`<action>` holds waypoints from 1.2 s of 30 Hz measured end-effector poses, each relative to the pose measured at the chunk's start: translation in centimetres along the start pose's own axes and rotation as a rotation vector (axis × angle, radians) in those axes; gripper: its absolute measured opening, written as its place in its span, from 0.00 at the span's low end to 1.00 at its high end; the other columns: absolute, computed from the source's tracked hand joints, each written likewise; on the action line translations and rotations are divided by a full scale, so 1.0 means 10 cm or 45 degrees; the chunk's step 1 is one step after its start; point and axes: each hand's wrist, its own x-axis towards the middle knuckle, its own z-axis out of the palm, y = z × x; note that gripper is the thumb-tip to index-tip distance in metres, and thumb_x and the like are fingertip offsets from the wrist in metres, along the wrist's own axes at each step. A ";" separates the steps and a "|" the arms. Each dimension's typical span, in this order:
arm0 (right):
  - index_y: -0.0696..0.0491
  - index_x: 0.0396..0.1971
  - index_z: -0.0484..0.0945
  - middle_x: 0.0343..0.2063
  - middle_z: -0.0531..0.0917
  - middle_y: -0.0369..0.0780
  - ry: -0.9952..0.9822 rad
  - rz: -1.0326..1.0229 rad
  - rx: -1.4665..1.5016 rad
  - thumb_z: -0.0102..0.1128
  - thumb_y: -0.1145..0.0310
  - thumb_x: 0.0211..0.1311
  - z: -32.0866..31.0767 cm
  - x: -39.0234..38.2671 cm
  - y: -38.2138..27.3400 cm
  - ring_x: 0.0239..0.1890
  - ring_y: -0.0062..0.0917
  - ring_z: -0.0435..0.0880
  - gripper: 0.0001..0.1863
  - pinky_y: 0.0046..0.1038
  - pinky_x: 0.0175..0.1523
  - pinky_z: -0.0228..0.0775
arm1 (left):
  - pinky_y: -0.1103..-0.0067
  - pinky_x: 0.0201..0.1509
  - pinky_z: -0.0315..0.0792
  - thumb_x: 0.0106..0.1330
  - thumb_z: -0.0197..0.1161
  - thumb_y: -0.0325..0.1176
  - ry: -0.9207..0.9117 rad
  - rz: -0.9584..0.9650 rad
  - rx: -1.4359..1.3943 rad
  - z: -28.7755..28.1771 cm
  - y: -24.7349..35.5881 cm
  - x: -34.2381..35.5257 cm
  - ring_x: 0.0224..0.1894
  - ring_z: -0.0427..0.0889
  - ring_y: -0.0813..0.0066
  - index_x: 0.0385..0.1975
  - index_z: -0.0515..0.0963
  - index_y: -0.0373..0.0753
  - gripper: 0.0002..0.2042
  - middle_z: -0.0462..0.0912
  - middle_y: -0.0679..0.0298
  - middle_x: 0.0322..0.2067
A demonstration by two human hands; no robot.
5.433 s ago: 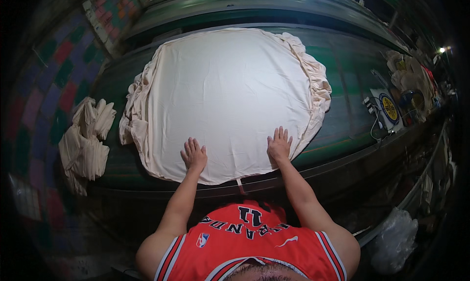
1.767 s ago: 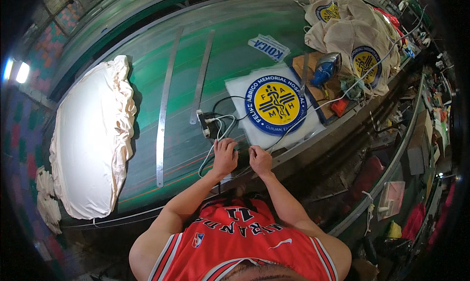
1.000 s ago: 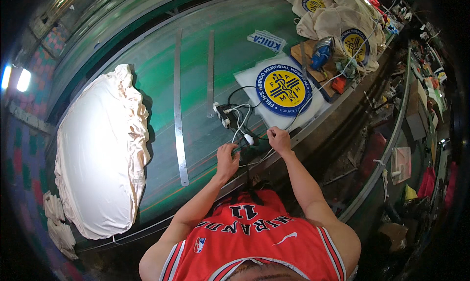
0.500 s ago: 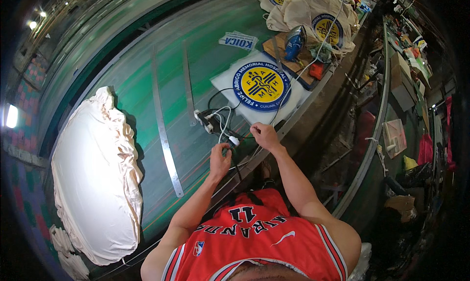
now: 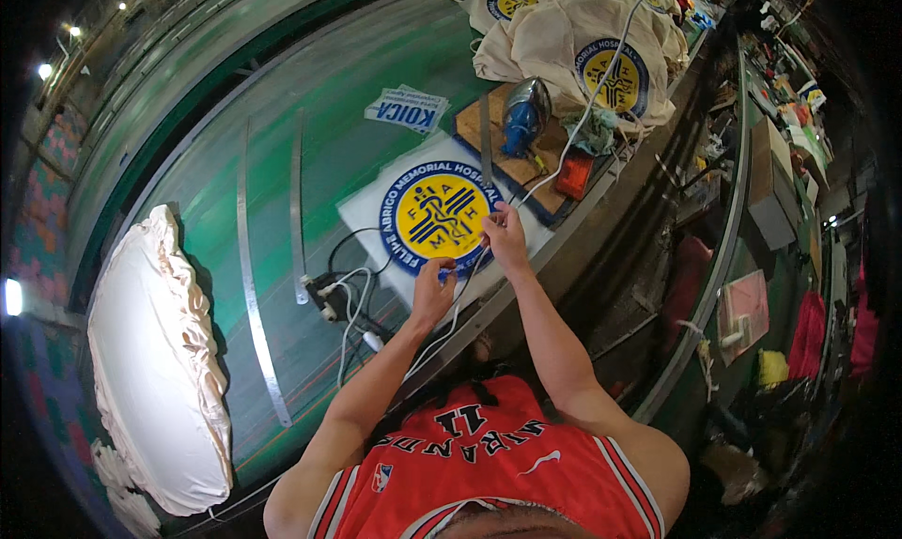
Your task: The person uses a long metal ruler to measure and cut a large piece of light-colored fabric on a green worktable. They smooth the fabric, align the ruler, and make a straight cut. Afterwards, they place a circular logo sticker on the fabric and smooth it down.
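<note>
A white cord (image 5: 568, 149) runs from the upper right down along the table's near edge. My right hand (image 5: 505, 243) pinches it over the right side of the stacked transfer sheets (image 5: 362, 205), which carry a round blue and yellow emblem (image 5: 442, 212). My left hand (image 5: 434, 295) is closed at the sheets' lower edge; its fingers hide what they hold, if anything. Left of it lie a socket block (image 5: 324, 299) with cables and a white plug (image 5: 373, 342). Beyond the sheets, a blue clothes iron (image 5: 524, 116) rests on a wooden board (image 5: 481, 125).
Two metal strips (image 5: 252, 295) (image 5: 298, 201) lie on the green table (image 5: 197, 229). A padded form covered in cream cloth (image 5: 155, 370) stands at the left. Printed cloth bags (image 5: 536, 46) are heaped at the far right, near an orange-red block (image 5: 573, 175). A cluttered second table (image 5: 691, 351) runs along the right.
Both hands have moved away from the plug and sockets, up and over the emblem sheets. My right hand now has the white cord. The view has shifted, moving the table's things leftward.
</note>
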 end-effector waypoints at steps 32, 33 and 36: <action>0.54 0.55 0.76 0.60 0.72 0.45 -0.987 -1.006 -1.284 0.71 0.62 0.49 0.13 0.06 0.41 0.66 0.41 0.66 0.31 0.48 0.69 0.55 | 0.41 0.69 0.48 0.63 0.61 0.37 0.217 -0.417 0.989 -0.27 -0.63 0.03 0.71 0.61 0.58 0.59 0.72 0.40 0.24 0.62 0.62 0.70; 0.54 0.56 0.75 0.62 0.71 0.44 -1.041 -0.996 -1.275 0.71 0.62 0.49 0.19 -0.04 0.43 0.68 0.41 0.64 0.31 0.49 0.70 0.53 | 0.40 0.69 0.47 0.64 0.59 0.38 0.237 -0.393 1.009 -0.26 -0.65 0.02 0.71 0.60 0.58 0.60 0.71 0.40 0.24 0.62 0.64 0.70; 0.53 0.59 0.74 0.66 0.67 0.43 -1.128 -1.032 -1.408 0.70 0.61 0.50 0.32 -0.21 0.52 0.72 0.38 0.59 0.33 0.50 0.73 0.48 | 0.38 0.70 0.42 0.67 0.54 0.39 0.200 -0.456 1.151 -0.29 -0.71 0.04 0.73 0.56 0.56 0.63 0.70 0.41 0.24 0.60 0.70 0.71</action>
